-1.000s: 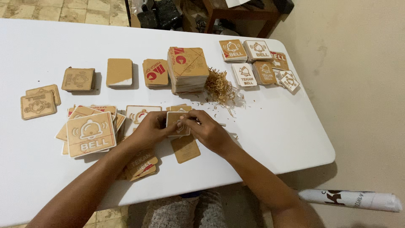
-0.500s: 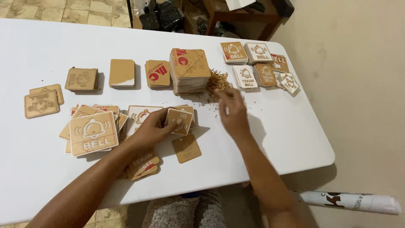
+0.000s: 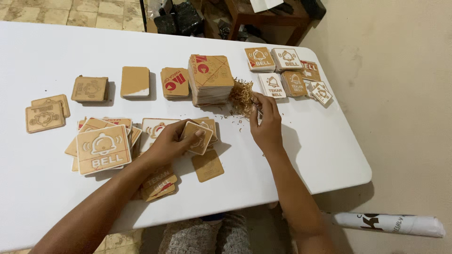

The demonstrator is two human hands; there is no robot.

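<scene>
- Right now my left hand [image 3: 175, 140] holds a small square wooden plaque [image 3: 197, 137] just above the worktop [image 3: 301, 155], fingers curled under it and the thumb pressed on its top face, so it is pinched at a slight tilt.
- Under and around that plaque lies a loose spread of similar plaques [image 3: 155, 129], some overlapping one another.
- My right hand [image 3: 266, 123] is further out, at the edge of a heap of thin wood shavings [image 3: 242, 95]; its fingers [image 3: 258, 99] are drawn together at the tips (something thin seems nipped between them, though I cannot tell what).
- That heap sits just beside a tall stack of plaques [image 3: 210, 79], on its right side.
- One plain brown plaque [image 3: 207, 165] lies flat near the front edge, between my two forearms.
- Leftward, a bigger bell plaque [image 3: 103, 149] tops a messy pile.
- Along the far side stand a short stack with red marks [image 3: 174, 82], a plain-faced stack [image 3: 135, 82] and a darker engraved stack [image 3: 90, 89], each apart from the next.
- Two engraved plaques [image 3: 46, 114] overlap at the far left.
- At the far right corner a cluster of bell plaques [image 3: 287, 71], white ones and brown ones, lies close together.
- Down on the floor, to my right, lies a white roll [image 3: 391, 224].
</scene>
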